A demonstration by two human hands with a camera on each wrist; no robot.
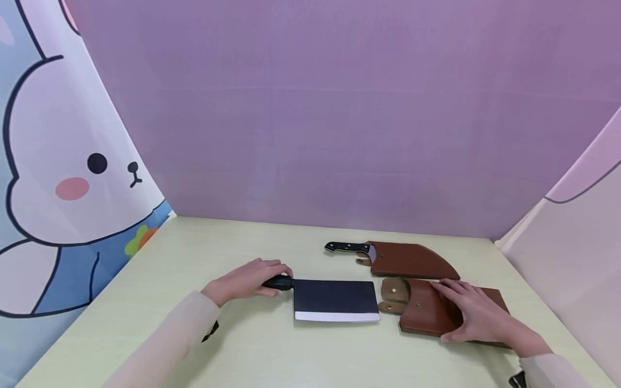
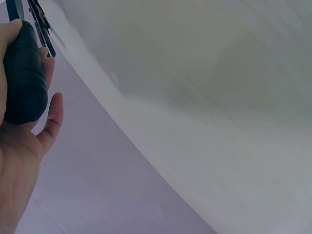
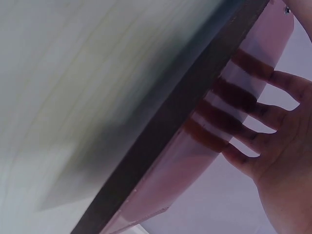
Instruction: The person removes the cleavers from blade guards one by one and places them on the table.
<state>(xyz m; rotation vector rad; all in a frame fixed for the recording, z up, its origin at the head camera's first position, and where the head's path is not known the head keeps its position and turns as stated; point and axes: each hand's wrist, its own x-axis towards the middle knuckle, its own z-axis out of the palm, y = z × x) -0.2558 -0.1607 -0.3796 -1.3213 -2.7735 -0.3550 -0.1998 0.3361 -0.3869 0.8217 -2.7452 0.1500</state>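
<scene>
My left hand grips a cleaver by its black handle; the little finger stands away from it in the left wrist view. The wide dark blade, with a bright edge toward me, points right. On the right, my right hand rests on a brown leather sheath, fingers spread across its face. In the right wrist view the fingertips touch the glossy side of that sheath, above its dark edge. Its opening and tan strap face the cleaver's blade tip.
Behind the sheath lies a second knife with a black riveted handle, its blade inside another brown sheath. The pale table ends at a purple backdrop. A cartoon-printed cloth hangs at the left.
</scene>
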